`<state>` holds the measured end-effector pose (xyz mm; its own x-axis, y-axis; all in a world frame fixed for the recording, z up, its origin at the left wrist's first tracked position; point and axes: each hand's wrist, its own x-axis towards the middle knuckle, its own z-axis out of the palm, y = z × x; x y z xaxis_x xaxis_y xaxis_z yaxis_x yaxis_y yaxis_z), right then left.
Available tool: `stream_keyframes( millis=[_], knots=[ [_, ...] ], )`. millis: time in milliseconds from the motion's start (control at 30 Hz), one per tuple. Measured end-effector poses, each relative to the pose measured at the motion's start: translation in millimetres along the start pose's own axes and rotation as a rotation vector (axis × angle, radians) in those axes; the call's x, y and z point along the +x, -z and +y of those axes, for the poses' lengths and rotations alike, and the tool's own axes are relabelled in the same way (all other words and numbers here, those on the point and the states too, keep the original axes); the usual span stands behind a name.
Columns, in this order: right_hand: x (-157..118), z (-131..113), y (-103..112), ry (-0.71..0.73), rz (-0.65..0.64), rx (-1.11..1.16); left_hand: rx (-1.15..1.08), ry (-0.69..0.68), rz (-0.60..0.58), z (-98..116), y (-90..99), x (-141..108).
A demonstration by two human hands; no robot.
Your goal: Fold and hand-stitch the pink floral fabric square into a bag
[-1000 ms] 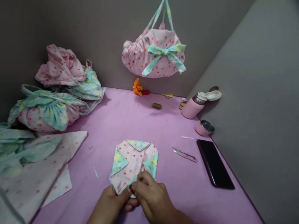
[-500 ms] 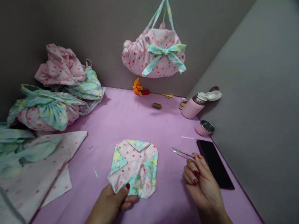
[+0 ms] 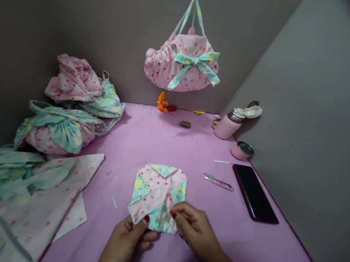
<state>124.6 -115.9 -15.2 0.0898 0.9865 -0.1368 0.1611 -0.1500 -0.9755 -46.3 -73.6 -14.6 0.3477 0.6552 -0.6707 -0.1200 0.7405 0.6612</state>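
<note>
A small many-sided piece of sewn fabric [image 3: 156, 184], pink with red dots and mint floral flaps folded in at its corners, lies before me. My left hand [image 3: 133, 234] grips its lower left edge, thumb on top and fingers beneath. At the lower right edge, the thumb and forefinger of my right hand [image 3: 193, 226] are pinched together against the cloth. Whether they hold the edge, a needle or thread is too small to tell. Pink-handled thread snips [image 3: 218, 181] lie on the table to the right, beyond my right hand.
Right side: a black phone [image 3: 255, 193], pink cup [image 3: 242, 150] and pink flask [image 3: 229, 124]. Toward the back lies a thread spool [image 3: 185, 124]. Fabric bags [image 3: 56, 128] and loose cloth [image 3: 43, 198] fill the left. A dotted bag [image 3: 185, 61] hangs on the wall.
My right hand has moved left from beside the snips to the lower right edge of the fabric. The snips now show in full. My left hand keeps its grip.
</note>
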Motion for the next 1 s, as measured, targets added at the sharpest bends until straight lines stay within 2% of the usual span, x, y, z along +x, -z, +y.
stream_keyframes(
  millis=[100, 233, 633, 1000],
  knots=[
    [0, -1, -7, 0.1, -0.103, -0.197, 0.023, -0.007, 0.001, -1, 0.5, 0],
    [1, -3, -11, 0.149, -0.164, -0.284, 0.046, -0.025, -0.021, -3, 2.6, 1],
    [2, -1, -14, 0.152, -0.178, -0.38, 0.104, -0.033, -0.025, -2, 3.9, 2],
    [3, -6, -15, 0.174, -0.172, -0.507, 0.065, -0.029, -0.057, -3, 5.1, 4]
  ],
)
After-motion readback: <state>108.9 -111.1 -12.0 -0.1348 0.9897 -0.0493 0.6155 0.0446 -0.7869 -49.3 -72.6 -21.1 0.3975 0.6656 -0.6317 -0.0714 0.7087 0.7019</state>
